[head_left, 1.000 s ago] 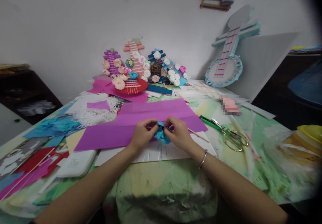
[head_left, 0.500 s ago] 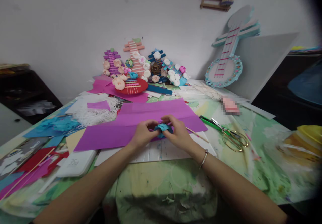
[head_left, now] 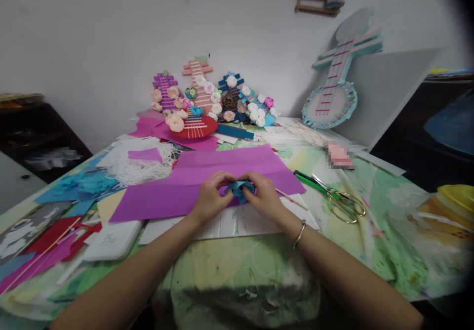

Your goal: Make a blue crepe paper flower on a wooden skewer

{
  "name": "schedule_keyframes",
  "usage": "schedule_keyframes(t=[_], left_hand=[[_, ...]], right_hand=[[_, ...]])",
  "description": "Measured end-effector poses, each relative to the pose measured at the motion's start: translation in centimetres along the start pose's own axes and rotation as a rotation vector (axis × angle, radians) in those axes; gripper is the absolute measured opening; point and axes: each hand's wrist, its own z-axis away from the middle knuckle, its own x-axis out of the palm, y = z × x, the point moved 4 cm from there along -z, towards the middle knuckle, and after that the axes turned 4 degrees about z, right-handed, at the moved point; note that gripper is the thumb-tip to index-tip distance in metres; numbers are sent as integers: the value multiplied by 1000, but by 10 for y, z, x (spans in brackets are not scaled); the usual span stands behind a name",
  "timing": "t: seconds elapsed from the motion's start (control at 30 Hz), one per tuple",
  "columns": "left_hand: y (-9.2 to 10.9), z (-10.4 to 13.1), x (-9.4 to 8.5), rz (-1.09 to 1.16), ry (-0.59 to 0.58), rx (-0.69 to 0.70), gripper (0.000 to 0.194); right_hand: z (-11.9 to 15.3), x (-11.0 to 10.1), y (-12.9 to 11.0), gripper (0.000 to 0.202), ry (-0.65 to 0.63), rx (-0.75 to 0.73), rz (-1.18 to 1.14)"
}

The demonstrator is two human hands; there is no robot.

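Note:
Between my two hands is a small crumpled blue paper piece (head_left: pixel 240 188), above the purple paper (head_left: pixel 163 199). My left hand (head_left: pixel 215 195) pinches its left side with thumb and fingers. On the right side, my right hand (head_left: pixel 261 194) grips the same piece, its thumb at the front edge. A silver bracelet circles my right wrist. Beneath the purple paper lies a white board (head_left: pixel 222 225), and a thin stick (head_left: pixel 292 199) rests just right of my right hand.
Gold-handled scissors (head_left: pixel 346 206) and a green cutter (head_left: pixel 309 181) lie to the right, near a yellow-lidded container (head_left: pixel 457 201). A white device (head_left: pixel 113 240) and blue paper scraps (head_left: pixel 87 184) are at left. Decorated paper instruments (head_left: pixel 196 125) stand along the wall.
The blue piece has changed shape and looks more spread out between my fingers. My fingers have shifted slightly around it.

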Motion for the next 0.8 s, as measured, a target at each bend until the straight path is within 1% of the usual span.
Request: schedule_keyframes(t=[0.1,0.23,0.33,0.47,0.63,0.8], left_hand=[[-2,0,0,28,6,-28,22],[-6,-2,-1,46,-5,-97,21],[-9,-3,-1,119,-31,-182,23],[-13,-5,0,228,-54,-254,25],[-13,-5,-1,219,-26,-259,19],[-11,-6,-2,172,-15,-235,23]], right_hand=[[0,0,3,25,4,36,-45],[0,1,5,23,22,33,-83],[0,1,5,24,32,25,-80],[0,2,6,23,32,33,-72],[0,2,10,22,37,56,-126],[0,1,11,25,39,72,-165]])
